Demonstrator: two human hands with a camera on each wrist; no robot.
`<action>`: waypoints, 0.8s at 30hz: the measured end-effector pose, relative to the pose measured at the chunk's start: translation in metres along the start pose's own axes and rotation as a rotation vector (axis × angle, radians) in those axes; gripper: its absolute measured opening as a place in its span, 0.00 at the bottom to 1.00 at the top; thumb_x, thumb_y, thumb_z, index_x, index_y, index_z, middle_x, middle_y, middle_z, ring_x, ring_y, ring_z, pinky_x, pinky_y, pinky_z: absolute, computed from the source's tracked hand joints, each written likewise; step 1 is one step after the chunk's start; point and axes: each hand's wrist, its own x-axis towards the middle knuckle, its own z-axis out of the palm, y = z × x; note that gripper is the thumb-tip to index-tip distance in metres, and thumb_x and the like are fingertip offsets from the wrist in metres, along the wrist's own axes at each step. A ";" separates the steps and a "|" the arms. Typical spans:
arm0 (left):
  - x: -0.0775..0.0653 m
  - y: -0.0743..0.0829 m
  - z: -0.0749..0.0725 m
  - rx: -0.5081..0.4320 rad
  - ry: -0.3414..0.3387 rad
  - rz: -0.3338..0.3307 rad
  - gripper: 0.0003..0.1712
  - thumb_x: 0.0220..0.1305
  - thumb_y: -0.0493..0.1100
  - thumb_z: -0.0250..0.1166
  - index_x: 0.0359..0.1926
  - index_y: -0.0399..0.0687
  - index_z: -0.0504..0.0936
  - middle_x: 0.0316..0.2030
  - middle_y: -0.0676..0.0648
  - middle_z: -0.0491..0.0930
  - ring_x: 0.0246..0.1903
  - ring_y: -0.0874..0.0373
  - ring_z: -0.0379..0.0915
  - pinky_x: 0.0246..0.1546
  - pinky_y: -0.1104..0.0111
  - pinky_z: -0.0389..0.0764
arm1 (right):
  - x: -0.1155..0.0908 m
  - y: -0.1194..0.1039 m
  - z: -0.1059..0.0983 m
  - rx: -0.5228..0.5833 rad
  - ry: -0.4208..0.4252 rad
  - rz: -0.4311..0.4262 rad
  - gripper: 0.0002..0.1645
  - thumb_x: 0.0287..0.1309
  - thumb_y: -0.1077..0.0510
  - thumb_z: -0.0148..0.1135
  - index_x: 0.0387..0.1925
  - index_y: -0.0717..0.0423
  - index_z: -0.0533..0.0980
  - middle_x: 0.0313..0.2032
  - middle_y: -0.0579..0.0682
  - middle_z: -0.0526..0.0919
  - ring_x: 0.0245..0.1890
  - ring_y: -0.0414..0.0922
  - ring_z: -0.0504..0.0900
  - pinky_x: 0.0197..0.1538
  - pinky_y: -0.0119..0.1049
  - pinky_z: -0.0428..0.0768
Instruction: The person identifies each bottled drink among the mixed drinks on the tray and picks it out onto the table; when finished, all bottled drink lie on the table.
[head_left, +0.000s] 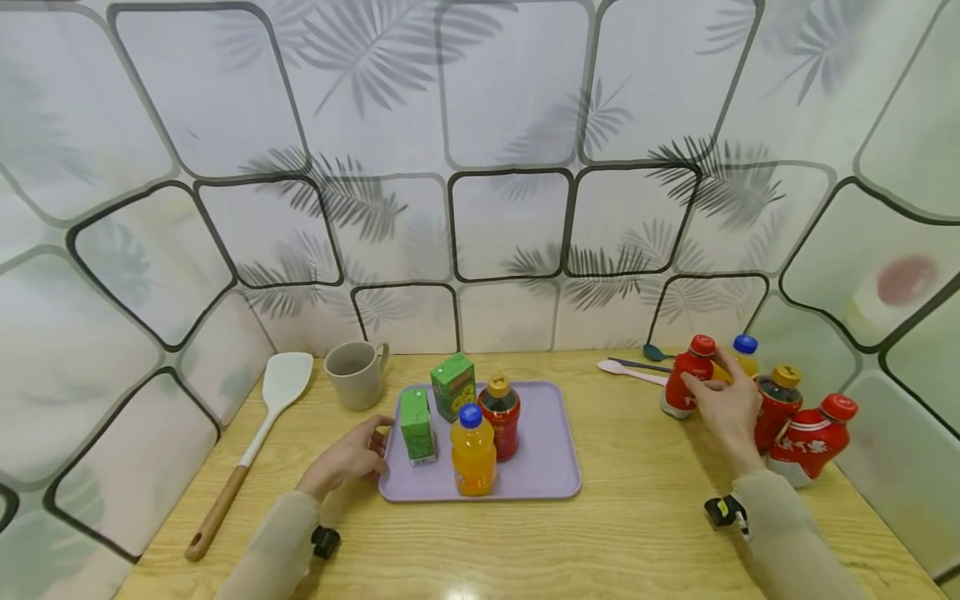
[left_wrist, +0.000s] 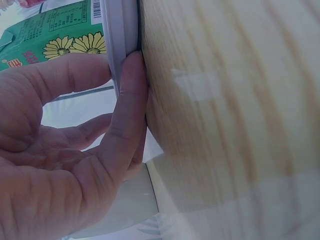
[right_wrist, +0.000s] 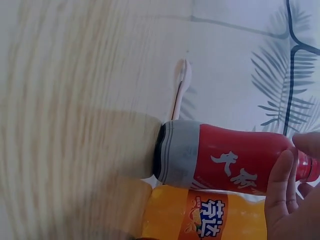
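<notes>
Red bottle (head_left: 682, 395), white toward its base: we have it at the right end of the table (head_left: 585, 542), in the right hand (head_left: 729, 408). Thumb and fingers are clamped on its upper part, just under the red cap. We can't tell whether its base touches the wood.

Left hand (head_left: 348, 457) pinches the left rim of the lilac tray (head_left: 547, 437), thumb against one face, index finger against the other. On the tray we count two green cartons (head_left: 417, 427) (head_left: 453, 392), an orange drink bottle (head_left: 473, 460) with a blue cap and a dark drink bottle (head_left: 502, 421) with a yellow cap.

Beside the red bottle, we log another orange bottle (right_wrist: 205, 215), then another yellow-capped bottle (head_left: 772, 408) and a second red one (head_left: 812, 443) at the far right. Pink spoon (head_left: 633, 372) and teal spoon (head_left: 657, 353) lie behind. Left side: grey mug (head_left: 354, 379) near the tray, white spatula (head_left: 262, 433) with wooden handle. Patterned backdrop (head_left: 510, 225) behind.
</notes>
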 end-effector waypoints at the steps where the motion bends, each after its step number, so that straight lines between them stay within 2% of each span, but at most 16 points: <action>1: 0.000 0.001 0.000 -0.003 -0.002 -0.003 0.46 0.36 0.20 0.63 0.64 0.33 0.65 0.39 0.40 0.69 0.38 0.51 0.68 0.28 0.64 0.79 | -0.001 -0.001 0.000 0.017 0.024 0.004 0.39 0.57 0.52 0.68 0.70 0.42 0.66 0.66 0.53 0.73 0.26 0.18 0.73 0.28 0.16 0.73; 5: -0.001 0.002 0.000 -0.007 -0.006 -0.018 0.46 0.37 0.21 0.63 0.65 0.34 0.64 0.40 0.39 0.69 0.38 0.51 0.68 0.27 0.63 0.79 | -0.005 -0.005 0.003 0.062 0.128 -0.012 0.29 0.57 0.54 0.67 0.62 0.45 0.75 0.51 0.48 0.80 0.27 0.21 0.74 0.26 0.17 0.74; 8: 0.000 0.003 0.000 -0.011 -0.010 -0.028 0.47 0.37 0.20 0.63 0.65 0.34 0.64 0.40 0.39 0.69 0.38 0.51 0.68 0.27 0.63 0.79 | -0.008 -0.007 0.006 0.050 0.167 -0.036 0.22 0.57 0.52 0.67 0.55 0.49 0.78 0.38 0.37 0.78 0.27 0.23 0.74 0.26 0.17 0.73; 10: 0.000 0.003 0.000 -0.012 -0.008 -0.033 0.47 0.38 0.20 0.63 0.65 0.34 0.64 0.40 0.39 0.69 0.38 0.51 0.68 0.27 0.63 0.80 | -0.010 -0.009 0.009 0.050 0.162 -0.040 0.20 0.58 0.51 0.67 0.51 0.51 0.80 0.33 0.32 0.76 0.28 0.25 0.74 0.27 0.17 0.73; 16: 0.000 0.004 0.000 -0.011 -0.011 -0.034 0.47 0.37 0.21 0.62 0.65 0.34 0.64 0.40 0.39 0.69 0.38 0.51 0.68 0.28 0.63 0.80 | -0.015 -0.015 0.017 0.072 0.037 -0.025 0.18 0.60 0.48 0.65 0.46 0.54 0.82 0.28 0.28 0.77 0.29 0.29 0.75 0.30 0.18 0.74; 24: 0.000 0.005 0.000 -0.021 -0.009 -0.032 0.47 0.37 0.20 0.62 0.65 0.34 0.64 0.40 0.39 0.69 0.38 0.51 0.68 0.27 0.63 0.80 | -0.022 -0.021 0.033 0.205 -0.158 0.005 0.19 0.62 0.55 0.63 0.50 0.64 0.78 0.25 0.31 0.79 0.24 0.31 0.79 0.29 0.24 0.81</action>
